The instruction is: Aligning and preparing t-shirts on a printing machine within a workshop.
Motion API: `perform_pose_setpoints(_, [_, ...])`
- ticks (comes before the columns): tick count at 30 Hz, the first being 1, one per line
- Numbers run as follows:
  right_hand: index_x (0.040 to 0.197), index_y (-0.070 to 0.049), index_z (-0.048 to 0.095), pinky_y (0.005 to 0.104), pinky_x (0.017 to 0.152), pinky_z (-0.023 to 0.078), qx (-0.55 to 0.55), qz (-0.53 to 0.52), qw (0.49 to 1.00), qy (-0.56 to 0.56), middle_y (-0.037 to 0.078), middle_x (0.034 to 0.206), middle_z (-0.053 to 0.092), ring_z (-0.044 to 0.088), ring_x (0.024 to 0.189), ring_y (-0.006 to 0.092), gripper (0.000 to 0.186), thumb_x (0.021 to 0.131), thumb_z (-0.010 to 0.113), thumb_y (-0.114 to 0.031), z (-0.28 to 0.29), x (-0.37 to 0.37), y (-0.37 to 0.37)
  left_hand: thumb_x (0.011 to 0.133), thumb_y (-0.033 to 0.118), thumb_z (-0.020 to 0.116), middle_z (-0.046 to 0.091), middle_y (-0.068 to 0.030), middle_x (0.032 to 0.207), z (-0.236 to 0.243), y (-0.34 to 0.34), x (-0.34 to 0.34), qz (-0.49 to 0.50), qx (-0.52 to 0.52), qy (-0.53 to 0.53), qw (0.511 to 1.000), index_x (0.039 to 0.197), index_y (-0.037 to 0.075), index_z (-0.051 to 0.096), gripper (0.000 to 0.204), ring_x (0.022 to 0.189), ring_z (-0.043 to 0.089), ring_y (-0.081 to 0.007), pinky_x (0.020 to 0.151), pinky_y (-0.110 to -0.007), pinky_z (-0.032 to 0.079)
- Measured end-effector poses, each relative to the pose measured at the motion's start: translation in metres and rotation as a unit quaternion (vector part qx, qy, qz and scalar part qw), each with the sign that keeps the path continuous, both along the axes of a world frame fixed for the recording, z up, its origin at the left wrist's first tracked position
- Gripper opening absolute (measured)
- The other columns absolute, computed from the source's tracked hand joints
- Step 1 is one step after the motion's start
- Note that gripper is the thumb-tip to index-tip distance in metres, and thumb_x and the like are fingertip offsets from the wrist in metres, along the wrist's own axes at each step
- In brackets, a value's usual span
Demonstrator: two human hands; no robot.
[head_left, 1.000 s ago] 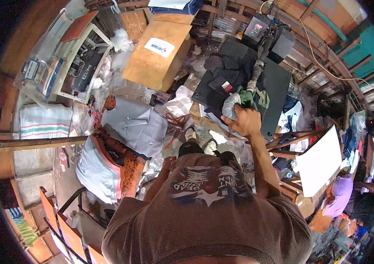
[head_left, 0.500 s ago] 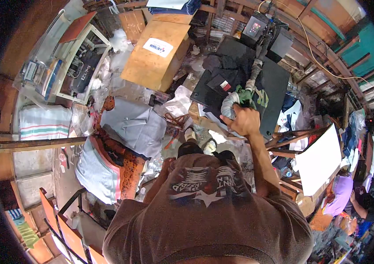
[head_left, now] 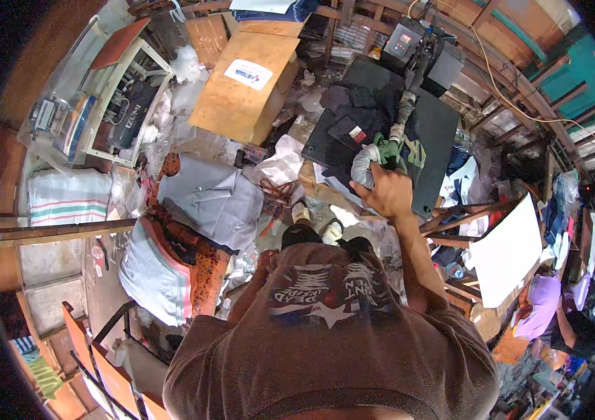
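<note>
My right hand (head_left: 390, 192) is closed around the cloth-wrapped end of a lever handle (head_left: 363, 165), pale wrapping showing beyond the fingers. The wrapped lever (head_left: 401, 115) runs back over what looks like a heat press with a flat black plate (head_left: 432, 133). A green cloth (head_left: 388, 148) is tied about the lever near my hand. Dark fabric (head_left: 355, 105) with a small white-and-red patch lies on the black surface left of the lever. My left hand (head_left: 264, 262) hangs low beside my body, mostly hidden by my shirt; its fingers cannot be made out.
Behind the press stands a control box (head_left: 404, 43) with a lit display. Grey folded cloth (head_left: 213, 199) lies on a spotted board to the left. A tan wooden box (head_left: 241, 84) stands farther back. A white panel (head_left: 507, 252) leans at the right, with another person (head_left: 577, 329) beyond.
The view shifts very slightly. My right hand stays on the lever handle, and the press looks the same. At the far right the other person's arm has moved a little.
</note>
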State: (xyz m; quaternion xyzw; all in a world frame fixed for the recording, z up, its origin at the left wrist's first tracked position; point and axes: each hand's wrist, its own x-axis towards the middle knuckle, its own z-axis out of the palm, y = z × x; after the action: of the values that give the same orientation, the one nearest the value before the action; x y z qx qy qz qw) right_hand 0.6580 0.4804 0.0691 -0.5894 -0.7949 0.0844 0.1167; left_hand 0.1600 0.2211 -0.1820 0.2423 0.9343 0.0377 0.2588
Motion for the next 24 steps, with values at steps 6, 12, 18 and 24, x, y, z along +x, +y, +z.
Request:
perform_pose_setpoints(6, [0.092, -0.004, 0.059, 0.0493, 0.063, 0.05, 0.037, 0.01, 0.999, 0.007, 0.02, 0.07, 0.066, 0.065, 0.067, 0.0404, 0.054, 0.083, 0.066, -0.057, -0.004, 0.0, -0.004, 0.09, 0.041, 0.056, 0.063, -0.0159, 0.07, -0.001, -0.008, -0.006, 0.002, 0.006, 0.0, 1.0, 0.087, 0.006, 0.065, 0.035, 0.066, 0.06, -0.027, 0.064, -0.043, 0.049])
perform_pose_setpoints(12, [0.096, -0.004, 0.058, 0.0497, 0.069, 0.052, 0.031, 0.014, 0.999, 0.01, 0.02, 0.074, 0.067, 0.066, 0.072, 0.0404, 0.054, 0.085, 0.063, -0.057, -0.005, 0.001, -0.004, 0.09, 0.04, 0.057, 0.063, -0.0159, 0.07, 0.004, -0.006, -0.003, 0.004, 0.015, 0.005, 1.0, 0.088, 0.006, 0.065, 0.035, 0.066, 0.061, -0.0276, 0.063, -0.043, 0.049])
perform_pose_setpoints(18, [0.098, -0.005, 0.058, 0.048, 0.071, 0.051, 0.039, 0.016, 0.999, 0.001, 0.02, 0.076, 0.067, 0.065, 0.071, 0.04, 0.053, 0.085, 0.063, -0.056, -0.006, 0.0, -0.004, 0.091, 0.039, 0.057, 0.064, -0.0158, 0.07, -0.029, -0.003, 0.016, -0.014, 0.054, -0.011, 0.998, 0.089, 0.006, 0.066, 0.034, 0.065, 0.062, -0.0283, 0.063, -0.044, 0.049])
perform_pose_setpoints(24, [0.097, -0.005, 0.057, 0.0474, 0.073, 0.05, 0.064, 0.018, 0.998, 0.022, 0.017, 0.072, 0.066, 0.065, 0.069, 0.0392, 0.052, 0.083, 0.068, -0.053, -0.006, 0.001, -0.006, 0.091, 0.038, 0.057, 0.064, -0.0158, 0.07, -0.09, 0.015, 0.103, -0.114, 0.118, -0.093, 0.982, 0.09, 0.006, 0.066, 0.033, 0.065, 0.062, -0.029, 0.062, -0.044, 0.049])
